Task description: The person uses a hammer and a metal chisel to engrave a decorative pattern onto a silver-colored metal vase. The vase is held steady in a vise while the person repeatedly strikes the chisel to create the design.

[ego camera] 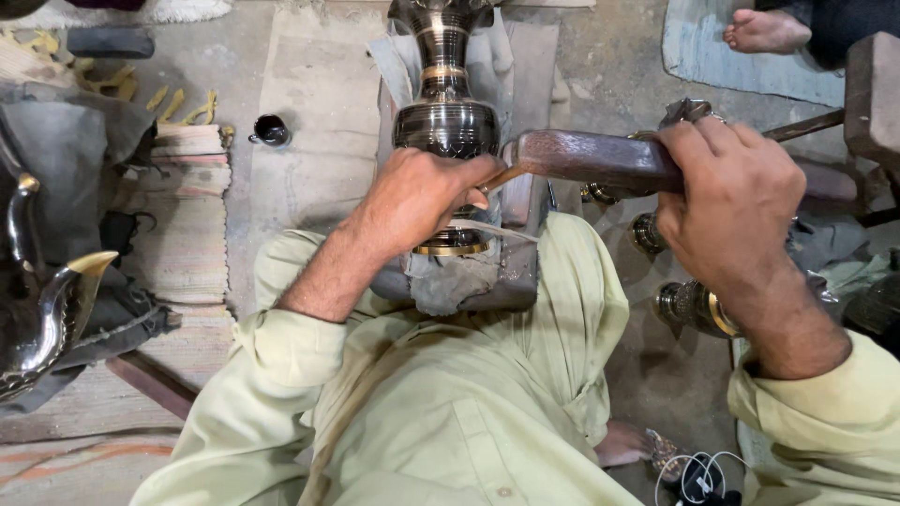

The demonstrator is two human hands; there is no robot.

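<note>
Head view. Bare concrete floor [309,56], dusty and stained, spread with worn striped mats [187,225] at left. Small dark cup [271,129] set on floor, far left of centre. Curved metal spout [52,309] with brass-coloured tip, lying on grey cloth at left edge. Another person's bare foot [764,30] resting on a pale mat, far right corner. Earphone cable [698,473] coiled on floor at near right.

Dark engraved metal vessel [444,117], with brass-coloured bands, laid lengthwise at centre and extending away from the wearer; base rim [452,245] nearest the body, supported on grey rag padding [450,281] over a metal block [520,272]. Pale green garment [450,412] seen below.

Left hand [417,201] placed over near part of vessel body, fingers curled and pressed together around a thin chisel-like tool [497,178]; tip position against the metal hidden by the hand. Sleeve rolled back at forearm.

Right hand [731,201] wrapped tightly about the handle of a wooden mallet [586,155], fingers fully folded; mallet head held level, just right of vessel and close to left-hand knuckles. Contact between mallet head and tool: cannot be told.

Further banded metal parts [694,307] grouped on floor at right, partly hidden beneath right wrist.
</note>
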